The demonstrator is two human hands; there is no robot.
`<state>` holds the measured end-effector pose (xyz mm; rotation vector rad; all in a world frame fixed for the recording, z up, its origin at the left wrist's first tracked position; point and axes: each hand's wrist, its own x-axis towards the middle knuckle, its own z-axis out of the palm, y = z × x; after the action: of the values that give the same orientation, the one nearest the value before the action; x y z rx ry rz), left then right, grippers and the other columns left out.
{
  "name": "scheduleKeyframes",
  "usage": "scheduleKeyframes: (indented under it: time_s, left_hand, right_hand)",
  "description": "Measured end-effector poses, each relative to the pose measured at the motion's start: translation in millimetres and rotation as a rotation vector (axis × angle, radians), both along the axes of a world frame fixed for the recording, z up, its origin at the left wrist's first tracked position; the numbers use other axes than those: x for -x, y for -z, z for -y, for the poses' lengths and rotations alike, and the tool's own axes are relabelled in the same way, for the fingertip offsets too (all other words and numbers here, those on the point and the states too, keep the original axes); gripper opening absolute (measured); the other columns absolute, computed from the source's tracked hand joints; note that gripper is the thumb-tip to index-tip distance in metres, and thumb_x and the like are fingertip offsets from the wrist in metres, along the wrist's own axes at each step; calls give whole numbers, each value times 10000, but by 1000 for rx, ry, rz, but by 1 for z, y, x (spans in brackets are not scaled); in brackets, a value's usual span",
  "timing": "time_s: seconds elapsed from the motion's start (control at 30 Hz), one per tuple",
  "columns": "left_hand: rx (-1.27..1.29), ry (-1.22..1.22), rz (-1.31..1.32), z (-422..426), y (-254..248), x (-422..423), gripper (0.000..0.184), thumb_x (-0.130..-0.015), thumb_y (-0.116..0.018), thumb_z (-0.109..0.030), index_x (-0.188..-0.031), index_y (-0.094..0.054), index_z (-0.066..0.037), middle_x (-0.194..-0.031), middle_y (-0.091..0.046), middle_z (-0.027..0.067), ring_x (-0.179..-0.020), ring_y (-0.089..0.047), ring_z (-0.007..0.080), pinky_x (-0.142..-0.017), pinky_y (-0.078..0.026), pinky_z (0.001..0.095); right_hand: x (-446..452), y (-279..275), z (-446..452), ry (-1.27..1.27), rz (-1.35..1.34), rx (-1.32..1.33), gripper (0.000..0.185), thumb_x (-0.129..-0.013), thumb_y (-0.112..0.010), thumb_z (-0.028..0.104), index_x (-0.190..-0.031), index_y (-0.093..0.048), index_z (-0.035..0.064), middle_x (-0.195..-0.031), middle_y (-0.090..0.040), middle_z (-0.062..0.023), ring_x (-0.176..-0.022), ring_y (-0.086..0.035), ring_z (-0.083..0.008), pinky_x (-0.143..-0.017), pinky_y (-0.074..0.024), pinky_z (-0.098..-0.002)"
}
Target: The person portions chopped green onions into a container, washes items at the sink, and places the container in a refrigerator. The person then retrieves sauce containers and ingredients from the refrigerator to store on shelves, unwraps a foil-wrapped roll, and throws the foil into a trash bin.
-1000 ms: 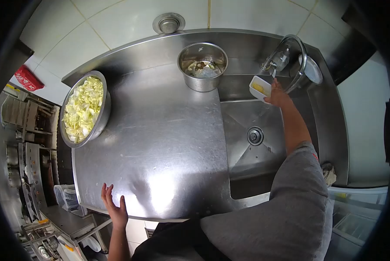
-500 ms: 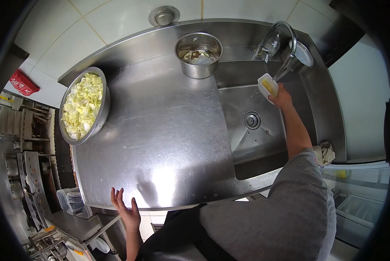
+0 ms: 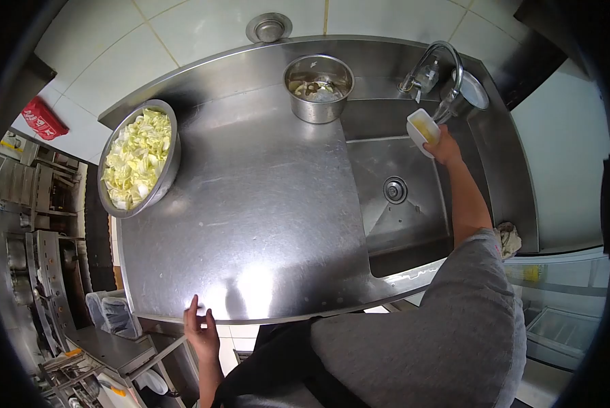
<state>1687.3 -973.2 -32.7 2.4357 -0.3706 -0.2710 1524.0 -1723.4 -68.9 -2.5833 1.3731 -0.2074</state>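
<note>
White container (image 3: 422, 133) with yellow content, over back part of sink (image 3: 405, 217), tilted, near faucet (image 3: 457, 71). Right hand (image 3: 444, 147) grips its side. Left hand (image 3: 202, 333) holds nothing, fingers partly bent, at counter's (image 3: 250, 204) front edge; touching or not, hard to tell. Cabbage bowl (image 3: 139, 160) at counter's left edge.

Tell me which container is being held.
The small white container, in the right hand over the sink; the steel pot and the wide bowl of chopped leaves both stand on the counter.
</note>
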Motion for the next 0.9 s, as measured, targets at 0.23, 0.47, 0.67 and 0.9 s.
scheduleKeyframes:
  time_s: [0.23,0.47,0.67,0.9]
  left_hand:
    - [158,33,221,17,-16,5,793,-775,-666,107,-1467,-371,-147,-1582,-151,165,-1363,-389,384,-905,-560,402]
    - [33,44,402,8,-15,6,774,-761,-662,123,-1437,-432,-175,-1567,-175,171,-1310,-440,357,-886,-562,383]
    - [107,-5,231,23,-14,13,676,-739,-654,143,-1342,-556,-147,-1535,-222,170,-1125,-510,308,-843,-559,340]
    - [5,255,334,85,-23,8,558,-743,-743,-8,-1260,-632,-184,-1541,-188,244,-1396,-276,430,-1107,-334,481]
  right_hand:
    - [-6,-29,2,-28,-16,11,720,-692,-789,341,-1238,-420,50,-1166,-606,-252,-1088,-601,-415,-933,-483,-471]
    - [-13,-62,-20,-86,59,0,717,-680,-805,280,-1254,-444,47,-1187,-605,-238,-1106,-591,-406,-952,-469,-443]
    - [-43,-79,-67,-457,174,-76,754,-641,-823,177,-1285,-450,54,-1238,-551,-216,-1178,-534,-375,-993,-441,-403]
    - [-117,-67,-181,-863,174,-369,769,-627,-817,107,-1303,-452,64,-1233,-470,-158,-1207,-486,-349,-1020,-426,-385]
